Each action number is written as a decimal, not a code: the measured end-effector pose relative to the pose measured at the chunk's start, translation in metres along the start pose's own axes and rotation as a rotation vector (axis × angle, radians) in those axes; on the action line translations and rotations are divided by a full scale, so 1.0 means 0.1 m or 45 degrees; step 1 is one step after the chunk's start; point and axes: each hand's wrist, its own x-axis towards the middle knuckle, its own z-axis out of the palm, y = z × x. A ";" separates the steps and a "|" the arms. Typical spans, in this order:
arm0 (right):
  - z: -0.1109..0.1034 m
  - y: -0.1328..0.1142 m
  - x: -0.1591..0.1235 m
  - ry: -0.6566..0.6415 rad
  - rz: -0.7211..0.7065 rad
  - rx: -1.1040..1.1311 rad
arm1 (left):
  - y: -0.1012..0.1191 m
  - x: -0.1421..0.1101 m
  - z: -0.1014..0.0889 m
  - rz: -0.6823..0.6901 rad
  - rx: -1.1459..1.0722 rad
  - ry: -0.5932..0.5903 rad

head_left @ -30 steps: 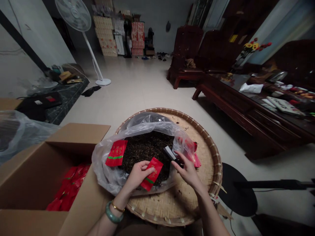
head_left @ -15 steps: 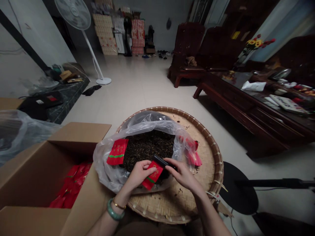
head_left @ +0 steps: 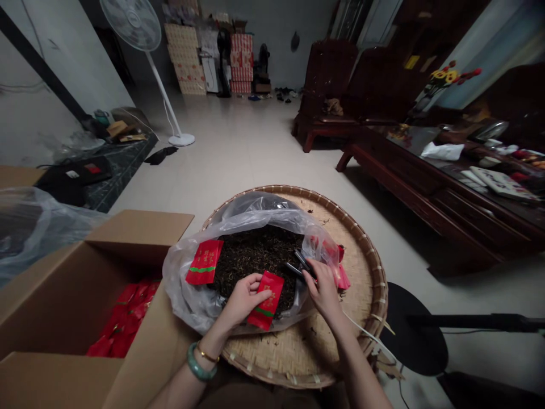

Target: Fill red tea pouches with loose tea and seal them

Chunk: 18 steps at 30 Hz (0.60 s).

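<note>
My left hand (head_left: 244, 300) pinches a red packet (head_left: 268, 298) with a green stripe and gold characters, held over the open plastic bag. In my right hand (head_left: 322, 288) is a black handheld heat sealer (head_left: 301, 263), its two narrow jaws apart and clear of the packet. A white cord trails from it. Dark loose tea leaves (head_left: 255, 250) fill the clear plastic bag (head_left: 179, 289), which sits on a round woven bamboo tray (head_left: 340, 335). Another red packet (head_left: 205, 261) lies on the bag's left side. More red packets (head_left: 340, 275) are at its right, partly behind the plastic.
An open cardboard box (head_left: 140, 227) with several red packets (head_left: 123, 318) stands at the left. A black round stand base (head_left: 413, 335) is right of the tray. Further off are a dark wooden table (head_left: 430, 199), a white fan (head_left: 181, 140) and stacked boxes (head_left: 185, 59).
The heat sealer has come off the packet's top end and moved right in my right hand; its jaws have opened. The packet stays in my left hand, turned more upright.
</note>
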 end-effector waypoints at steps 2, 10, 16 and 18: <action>0.06 -0.21 -0.03 -0.101 0.026 0.220 | 0.01 0.00 0.02 0.005 0.017 -0.033; 0.22 -0.65 -0.11 -0.352 -0.035 0.521 | 0.05 -0.01 0.11 0.242 0.275 0.186; 0.23 -0.61 -0.20 -0.547 0.338 0.832 | 0.01 0.00 0.08 0.344 0.348 0.412; 0.26 -0.61 -0.25 -0.657 0.312 0.905 | 0.02 0.01 0.06 0.369 0.303 0.412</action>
